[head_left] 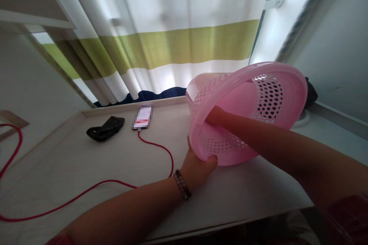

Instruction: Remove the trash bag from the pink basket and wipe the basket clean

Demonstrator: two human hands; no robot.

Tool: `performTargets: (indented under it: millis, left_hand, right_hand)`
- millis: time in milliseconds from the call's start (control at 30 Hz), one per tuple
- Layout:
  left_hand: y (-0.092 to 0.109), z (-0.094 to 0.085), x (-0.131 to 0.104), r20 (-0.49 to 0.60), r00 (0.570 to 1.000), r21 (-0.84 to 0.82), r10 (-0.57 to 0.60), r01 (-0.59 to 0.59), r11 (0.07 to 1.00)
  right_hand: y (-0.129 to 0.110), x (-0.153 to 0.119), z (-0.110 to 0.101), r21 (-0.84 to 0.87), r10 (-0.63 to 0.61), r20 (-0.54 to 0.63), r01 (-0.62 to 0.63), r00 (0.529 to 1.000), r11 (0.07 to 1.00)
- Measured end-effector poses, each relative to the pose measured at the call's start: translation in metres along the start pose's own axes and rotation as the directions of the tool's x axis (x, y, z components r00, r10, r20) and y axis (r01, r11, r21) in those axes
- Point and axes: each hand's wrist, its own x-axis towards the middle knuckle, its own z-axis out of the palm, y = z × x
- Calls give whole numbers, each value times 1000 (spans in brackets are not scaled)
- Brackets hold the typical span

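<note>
**Pink basket tipped up over the worktop**

The pink perforated basket (247, 111) is held tilted on its side above the pale worktop (115, 168). Its lower rim is gripped by the left hand (197, 168), a bead bracelet (182, 184) worn on the wrist. The right hand (215, 116) is pushed inside it, so its grip can't be made out. Further back, a phone (143, 117) is plugged into a red cable (156, 146), with a black pouch (105, 128) beside it. Striped curtain (161, 42) behind. No readable writing.

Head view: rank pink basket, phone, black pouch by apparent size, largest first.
1. pink basket, by far the largest, though it is held close to the camera by the left hand.
2-3. black pouch and phone: they look alike, so no ranking.
</note>
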Motion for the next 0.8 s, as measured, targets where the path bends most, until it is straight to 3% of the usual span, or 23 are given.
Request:
performTargets:
  millis: [100,333,500,667,800]
  left_hand:
    - [0,0,0,15,1000,-2,2,-2,1000]
    - [-3,0,-1,19,1000,22,-9,8,1000]
    - [4,0,2,56,998,26,-43,41,999]
    - [9,1,3,72,996,35,-61,59,998]
    - [5,2,3,68,997,36,-45,42,998]
  right_hand:
    - [1,-1,2,20,-17,39,16,999,1000]
    - [-2,-26,-2,99,-199,163,184,966,978]
    - [4,-35,0,87,-185,132,175,974,981]
    - [8,-33,-3,87,-72,50,68,996,994]
    - [6,-49,-10,158,-86,97,70,992,985]
